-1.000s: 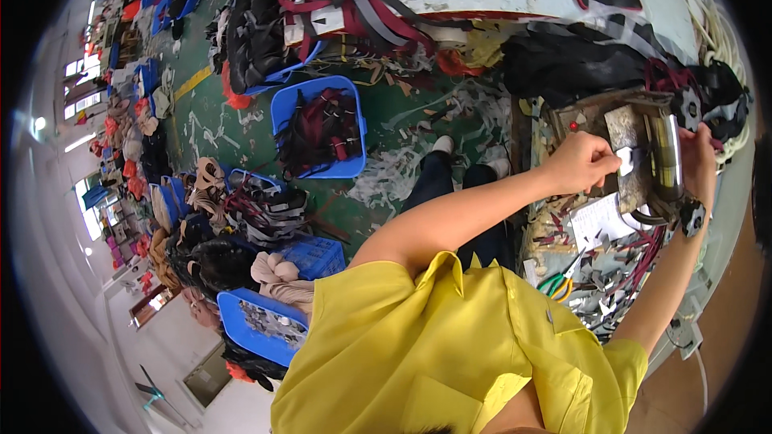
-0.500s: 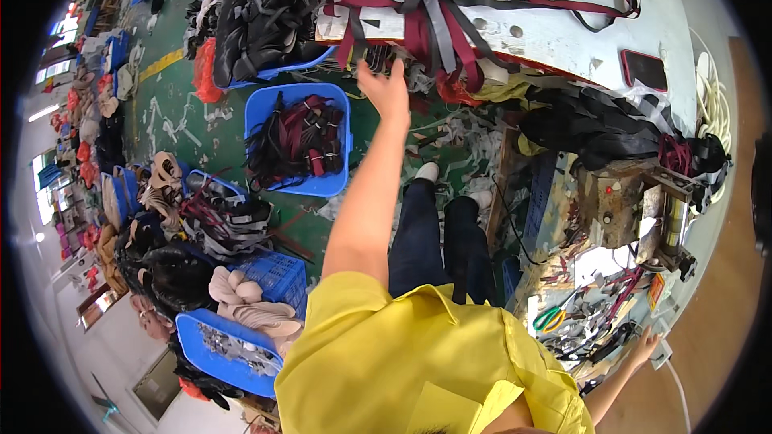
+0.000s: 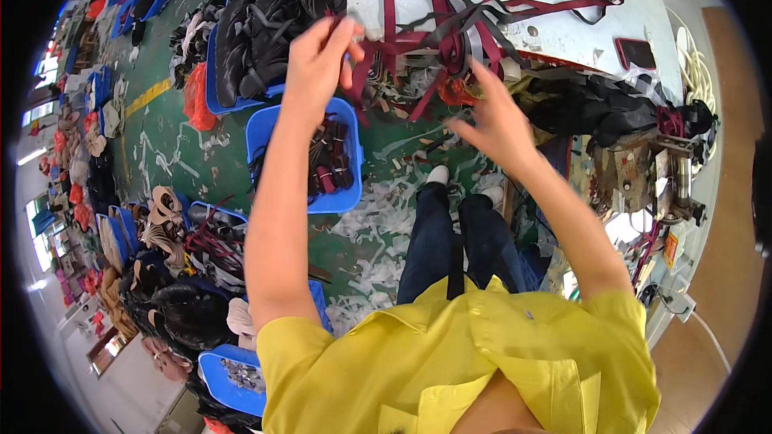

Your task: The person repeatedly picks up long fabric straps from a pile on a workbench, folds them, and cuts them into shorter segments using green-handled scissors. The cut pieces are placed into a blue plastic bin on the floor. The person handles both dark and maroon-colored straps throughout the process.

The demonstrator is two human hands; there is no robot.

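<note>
Burgundy and dark grey straps [image 3: 434,12] lie tangled on the white tabletop [image 3: 555,20] and hang over its near edge. My left hand [image 3: 314,64] is raised at the table's left corner, its fingers closed in a pinch. A burgundy strap [image 3: 363,84] runs down beside those fingers and seems held in them, though the fingertips partly hide it. My right hand [image 3: 500,124] is below the table edge, close to the hanging straps. Its thumb and fingers are stretched apart, somewhat blurred, with nothing visible between them.
Beneath my left forearm stands a blue bin [image 3: 350,201] of bundled straps. Another blue bin behind it is heaped with black pieces [image 3: 261,32]. A phone [image 3: 635,54] lies on the table; a machine [image 3: 635,177] stands at right. Scraps [image 3: 370,233] litter the green floor.
My right hand has come from the bench at lower right to the hanging straps. My left hand has shifted left and up from the table edge, and its fingers have closed.
</note>
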